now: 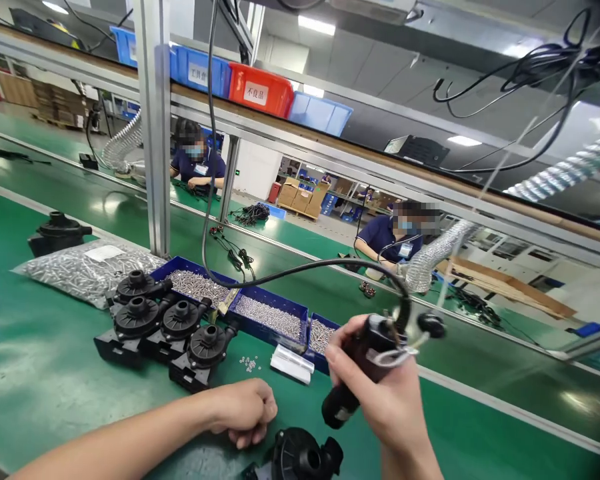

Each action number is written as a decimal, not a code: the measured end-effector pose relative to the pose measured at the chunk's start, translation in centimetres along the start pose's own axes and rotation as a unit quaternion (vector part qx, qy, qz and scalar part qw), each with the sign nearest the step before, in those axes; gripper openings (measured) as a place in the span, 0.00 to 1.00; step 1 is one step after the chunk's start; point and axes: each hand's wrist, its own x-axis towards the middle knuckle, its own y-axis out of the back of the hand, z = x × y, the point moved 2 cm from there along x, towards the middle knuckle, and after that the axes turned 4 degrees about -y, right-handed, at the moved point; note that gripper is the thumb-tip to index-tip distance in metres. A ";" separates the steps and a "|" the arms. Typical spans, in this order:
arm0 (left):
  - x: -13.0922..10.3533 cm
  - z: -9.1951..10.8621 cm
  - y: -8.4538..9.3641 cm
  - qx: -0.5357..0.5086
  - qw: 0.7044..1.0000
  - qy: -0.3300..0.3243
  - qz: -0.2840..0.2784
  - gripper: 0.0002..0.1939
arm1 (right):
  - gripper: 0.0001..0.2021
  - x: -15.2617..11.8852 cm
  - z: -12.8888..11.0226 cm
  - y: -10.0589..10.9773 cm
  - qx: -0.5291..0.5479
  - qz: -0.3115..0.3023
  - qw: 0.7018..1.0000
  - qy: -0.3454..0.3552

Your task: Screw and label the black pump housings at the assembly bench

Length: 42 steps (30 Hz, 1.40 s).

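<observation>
My right hand (380, 387) is wrapped round a black electric screwdriver (350, 383), whose cable rises from its top and hangs from above. To its left, my left hand (247, 410) is curled over the green mat, fingers pressed together; whatever they may hold is hidden. Just below my hands, a black pump housing (303, 457) is partly cut off by the bottom edge. Small washers (251, 363) lie scattered beyond my left hand, beside a white block (293, 364). Blue bins hold screws (197, 285) and small metal parts (269, 316).
Several black pump units (207, 350) stand at the left, near a clear bag of screws (95, 267). A metal post (155, 133) rises behind them. Blue and red bins (260, 91) sit on the overhead shelf. Two people work across the line.
</observation>
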 end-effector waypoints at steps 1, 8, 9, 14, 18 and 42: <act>0.0 -0.1 0.0 -0.006 1.000 0.005 -0.012 0.15 | 0.13 -0.2 -0.3 0.2 0.016 0.021 1.000 0.017; 0.5 -1.4 0.3 -0.081 0.990 0.066 -0.094 0.18 | 0.11 -1.1 -0.7 -0.1 0.087 0.047 0.992 0.079; 0.6 -1.4 0.2 -0.088 0.989 0.070 -0.096 0.17 | 0.11 -1.2 -0.6 -0.2 0.092 0.041 0.992 0.072; 0.5 -1.1 0.1 -0.110 0.986 0.077 -0.095 0.11 | 0.11 -1.1 0.0 -1.1 0.131 -0.003 0.990 0.050; -0.5 -0.3 0.6 -0.096 0.991 0.059 -0.076 0.10 | 0.11 -1.1 0.7 -1.7 0.145 -0.025 0.988 0.043; -3.2 3.4 -0.9 -0.090 0.994 0.031 -0.050 0.36 | 0.14 -1.9 1.3 -3.7 0.166 -0.084 0.982 -0.038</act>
